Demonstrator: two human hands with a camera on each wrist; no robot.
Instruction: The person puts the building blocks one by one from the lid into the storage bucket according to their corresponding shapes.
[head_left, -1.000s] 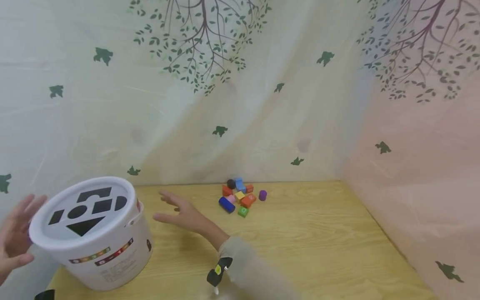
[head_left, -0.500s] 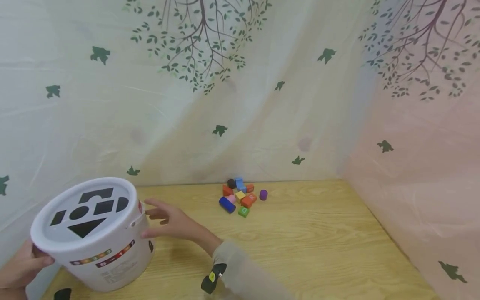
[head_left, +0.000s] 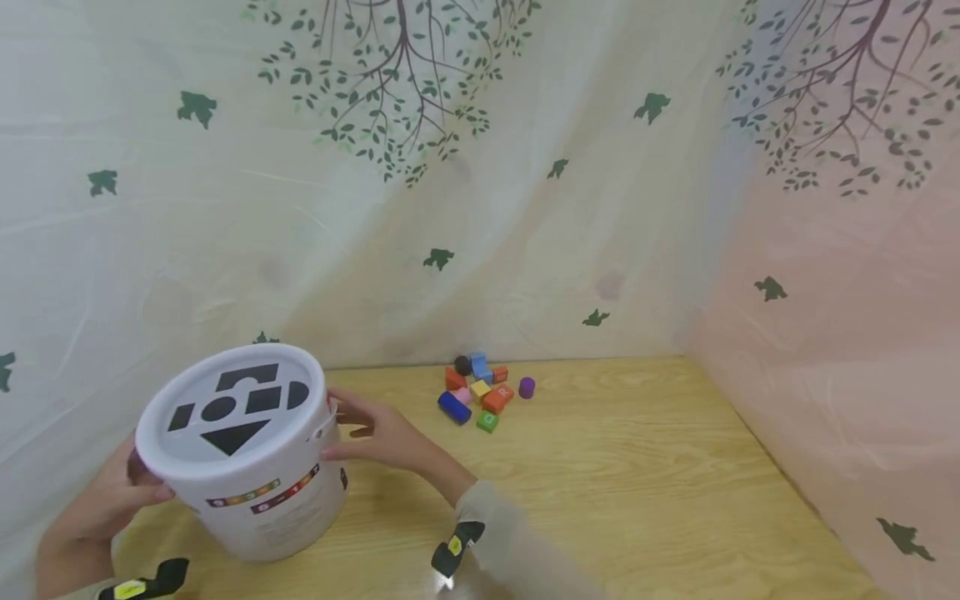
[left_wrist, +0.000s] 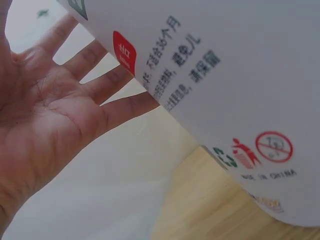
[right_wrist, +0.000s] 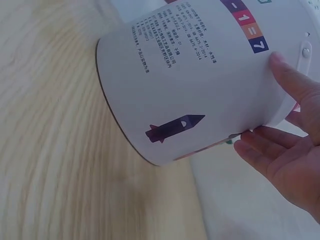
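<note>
A white bucket [head_left: 262, 517] with a lid [head_left: 172, 446] full of dark shaped cutouts stands on the left of the table in the head view. My left hand [head_left: 112, 492] holds its left side just under the lid. In the left wrist view the left fingers [left_wrist: 95, 60] reach behind the printed wall, their tips hidden. On the opposite side my right hand [head_left: 382, 433] grips the bucket near the handle joint. The right wrist view has that thumb [right_wrist: 295, 80] on the wall near the printed numbers, with the fingers [right_wrist: 265, 150] round the far side.
Several coloured blocks lie in a cluster by the back wall, among them a blue cylinder [head_left: 453, 407], a green block [head_left: 487, 421] and a purple cylinder [head_left: 527, 387]. A wooden table [head_left: 615, 475] lies beneath. A curtain [head_left: 480, 292] printed with leaves and birds hangs behind.
The hands were apart from the bucket at first, then closed in on both sides. The bucket has since moved right along the table with them. The blocks stay in place.
</note>
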